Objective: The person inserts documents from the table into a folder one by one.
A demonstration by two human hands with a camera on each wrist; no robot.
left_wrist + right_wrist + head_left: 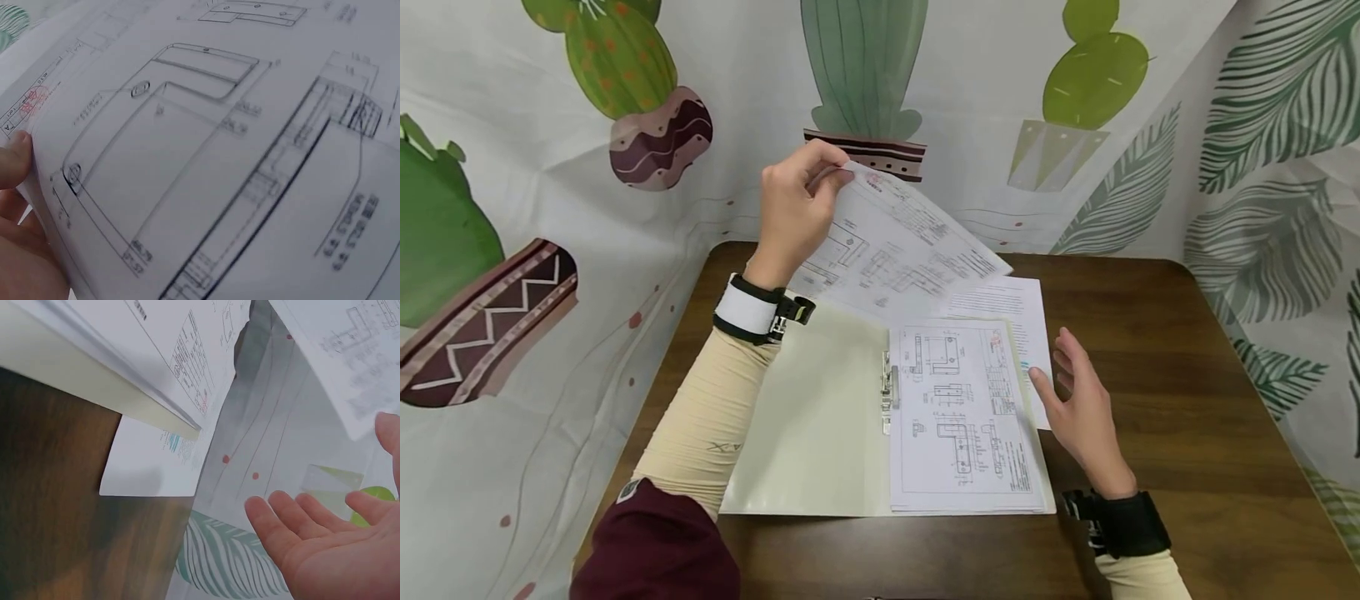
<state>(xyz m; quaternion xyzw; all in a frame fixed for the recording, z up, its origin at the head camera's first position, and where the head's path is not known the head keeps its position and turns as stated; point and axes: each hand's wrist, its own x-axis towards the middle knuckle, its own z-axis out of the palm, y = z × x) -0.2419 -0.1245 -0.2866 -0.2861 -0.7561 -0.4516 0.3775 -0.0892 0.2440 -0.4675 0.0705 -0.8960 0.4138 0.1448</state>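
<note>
My left hand (801, 204) pinches the corner of a lifted sheet of technical drawings (910, 242), raised at a slant above the far side of an open folder (805, 417). In the left wrist view the drawing sheet (187, 156) fills most of the frame, the thumb at its edge. On the folder's right side lies a stack of drawing sheets (958, 417) beside a metal binder clip (891, 387) at the spine. My right hand (1082, 408) hovers by the folder's right edge, fingers relaxed and holding nothing; its palm (356, 556) shows in the right wrist view.
A printed text page (1033, 333) pokes out from beneath the folder at the upper right. The brown wooden table (1187, 400) carries everything. Behind it hangs a white cloth (970, 100) printed with cacti and leaves.
</note>
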